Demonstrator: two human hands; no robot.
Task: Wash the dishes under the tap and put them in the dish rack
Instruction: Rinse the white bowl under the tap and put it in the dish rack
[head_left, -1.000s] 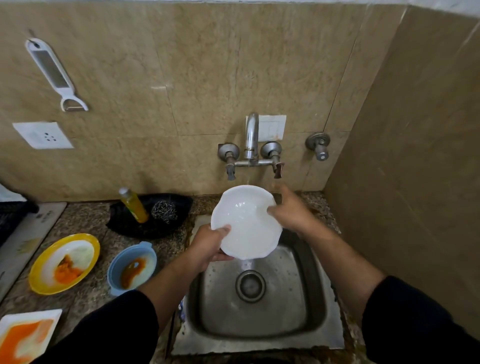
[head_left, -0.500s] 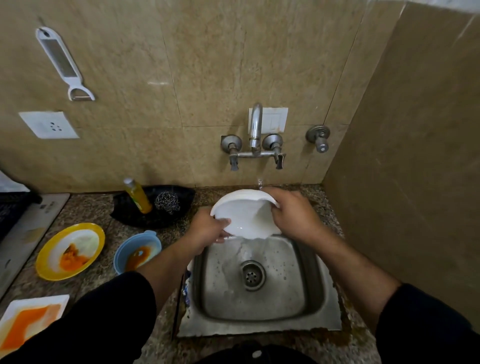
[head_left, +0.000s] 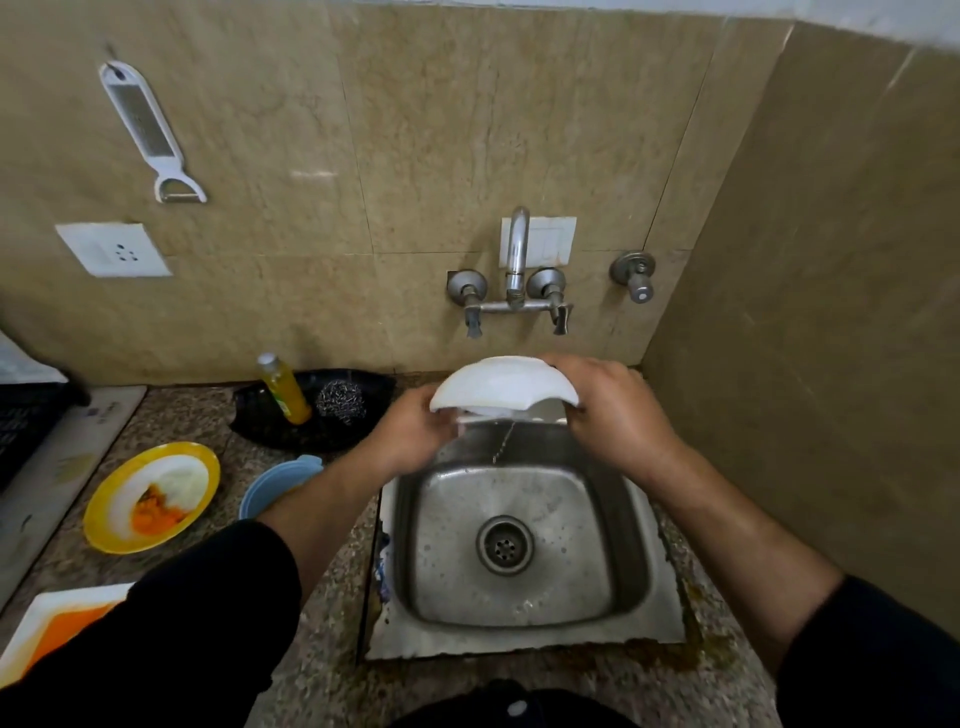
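Both my hands hold a white plate (head_left: 498, 385) over the back edge of the steel sink (head_left: 519, 540), below the wall tap (head_left: 517, 260). The plate is tipped nearly edge-on, its underside facing me, and a thin trickle of water drops from it into the basin. My left hand (head_left: 410, 434) grips the plate's left rim. My right hand (head_left: 613, 410) grips its right rim, fingers curled over the top edge. No dish rack is in view.
On the granite counter to the left lie a yellow plate with orange food (head_left: 153, 496), a blue bowl (head_left: 278, 483), a white square plate with orange sauce (head_left: 57, 623), and a black dish (head_left: 311, 410) holding a yellow soap bottle (head_left: 285, 387) and steel scrubber (head_left: 340, 399). A wall stands close on the right.
The plate has been tipped from facing me to nearly edge-on and lowered toward the sink's back edge. The camera view has shifted downward.
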